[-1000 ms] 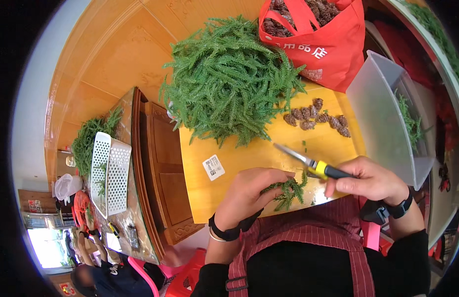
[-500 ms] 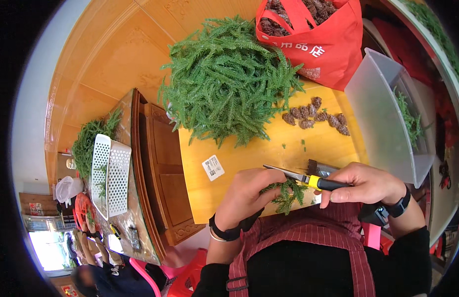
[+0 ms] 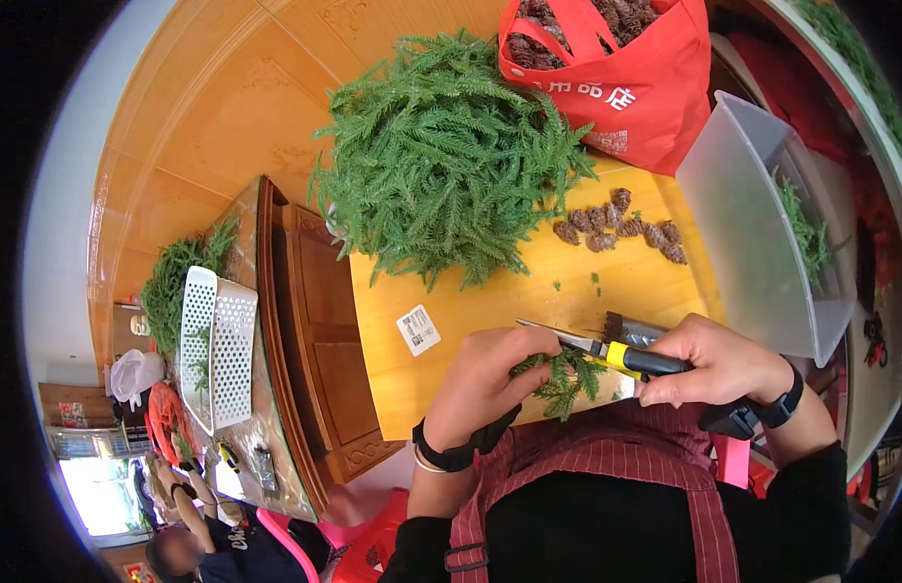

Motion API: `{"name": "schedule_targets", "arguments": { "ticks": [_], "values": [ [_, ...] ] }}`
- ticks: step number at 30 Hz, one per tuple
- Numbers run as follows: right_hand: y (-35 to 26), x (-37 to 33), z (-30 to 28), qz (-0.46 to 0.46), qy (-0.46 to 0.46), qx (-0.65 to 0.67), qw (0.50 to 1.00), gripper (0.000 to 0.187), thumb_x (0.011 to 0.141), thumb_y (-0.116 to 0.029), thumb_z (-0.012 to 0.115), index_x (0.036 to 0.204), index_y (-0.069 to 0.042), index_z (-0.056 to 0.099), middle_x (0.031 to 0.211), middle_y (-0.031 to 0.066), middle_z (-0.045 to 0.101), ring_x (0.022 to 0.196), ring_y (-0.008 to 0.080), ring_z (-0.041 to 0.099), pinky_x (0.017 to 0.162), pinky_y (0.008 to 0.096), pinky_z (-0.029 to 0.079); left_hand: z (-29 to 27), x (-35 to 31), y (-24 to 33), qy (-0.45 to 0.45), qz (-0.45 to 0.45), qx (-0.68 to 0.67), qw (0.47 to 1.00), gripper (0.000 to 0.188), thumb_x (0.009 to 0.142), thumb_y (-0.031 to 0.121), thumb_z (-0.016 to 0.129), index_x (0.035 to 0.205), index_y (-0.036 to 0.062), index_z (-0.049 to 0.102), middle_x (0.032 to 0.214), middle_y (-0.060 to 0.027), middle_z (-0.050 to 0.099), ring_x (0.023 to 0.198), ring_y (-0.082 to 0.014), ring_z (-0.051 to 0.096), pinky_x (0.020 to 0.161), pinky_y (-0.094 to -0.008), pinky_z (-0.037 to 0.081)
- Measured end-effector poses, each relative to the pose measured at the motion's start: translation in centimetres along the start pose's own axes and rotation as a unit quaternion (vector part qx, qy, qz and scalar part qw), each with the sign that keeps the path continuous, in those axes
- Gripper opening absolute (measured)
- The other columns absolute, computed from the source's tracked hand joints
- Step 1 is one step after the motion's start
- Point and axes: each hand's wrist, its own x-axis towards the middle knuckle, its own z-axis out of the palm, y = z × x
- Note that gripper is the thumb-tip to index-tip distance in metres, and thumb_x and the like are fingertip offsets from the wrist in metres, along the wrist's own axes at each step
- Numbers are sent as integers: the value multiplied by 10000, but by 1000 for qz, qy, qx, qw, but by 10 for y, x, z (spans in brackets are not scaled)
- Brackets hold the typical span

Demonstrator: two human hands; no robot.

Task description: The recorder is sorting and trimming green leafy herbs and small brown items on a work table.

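Note:
My left hand (image 3: 502, 377) pinches a small green conifer-like sprig (image 3: 570, 385) over the near edge of the yellow table. My right hand (image 3: 709, 358) is closed around the yellow-and-black handles of long-nose pliers (image 3: 650, 360). The pliers' metal jaws point left, just above the sprig and against my left fingers. What the jaw tips grip, if anything, I cannot make out. Beyond my hands lies a large heap of green sprigs (image 3: 451, 165). To its right, several brown pine cones (image 3: 599, 222) sit in a loose cluster.
A red bag (image 3: 655, 107) full of pine cones stands at the far right of the table (image 3: 393, 379). A translucent bin (image 3: 752, 223) leans beside it. Behind the pliers lies a dark packet (image 3: 634, 328). At left, a co-worker sits by another table with a white basket (image 3: 233, 355).
My right hand has shifted slightly and the pliers' handles look a little farther apart. My left hand keeps its hold on the sprig. The co-worker at left has moved their head and arms.

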Motion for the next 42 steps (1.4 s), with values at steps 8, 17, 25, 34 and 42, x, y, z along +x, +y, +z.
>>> {"name": "schedule_targets", "arguments": {
  "ticks": [8, 17, 25, 34, 42],
  "values": [
    [5, 0, 13, -46, 91, -24, 994, 345, 805, -339, 648, 758, -6, 567, 557, 84, 468, 506, 142, 432, 510, 298, 385, 1, 1, -1, -18, -19, 2, 1000, 253, 663, -4, 658, 881, 72, 554, 774, -101, 595, 704, -293, 585, 603, -348, 460],
    [9, 1, 16, 76, 62, 242, 965, 240, 843, -230, 611, 856, 9, 623, 729, 33, 628, 599, 83, 515, 591, 234, 444, 4, 9, -2, -21, 62, -12, 998, 310, 606, -150, 544, 827, 62, 491, 885, -133, 660, 749, -269, 650, 649, -314, 503],
    [15, -4, 9, -34, 131, 54, 989, 261, 819, -278, 627, 783, -20, 617, 721, 44, 618, 700, 161, 562, 687, 268, 446, 2, 11, -2, -33, 85, -11, 996, 345, 603, -184, 505, 841, 62, 462, 935, -180, 647, 799, -288, 652, 660, -324, 512],
    [4, -13, 13, -222, 238, -265, 908, 331, 703, -343, 694, 774, -25, 636, 824, 112, 603, 982, 350, 518, 853, 436, 399, 2, -7, -14, 45, 11, -173, 984, 348, 726, -77, 653, 913, 55, 391, 922, -245, 619, 857, -316, 635, 687, -337, 521],
    [5, -11, 20, -207, 284, -403, 845, 319, 623, -314, 738, 771, -46, 647, 860, 64, 609, 1013, 317, 511, 835, 430, 407, 3, -10, -10, 91, 2, -206, 974, 330, 749, 27, 678, 898, 80, 388, 892, -205, 622, 867, -314, 631, 693, -340, 512]
  ]
}}
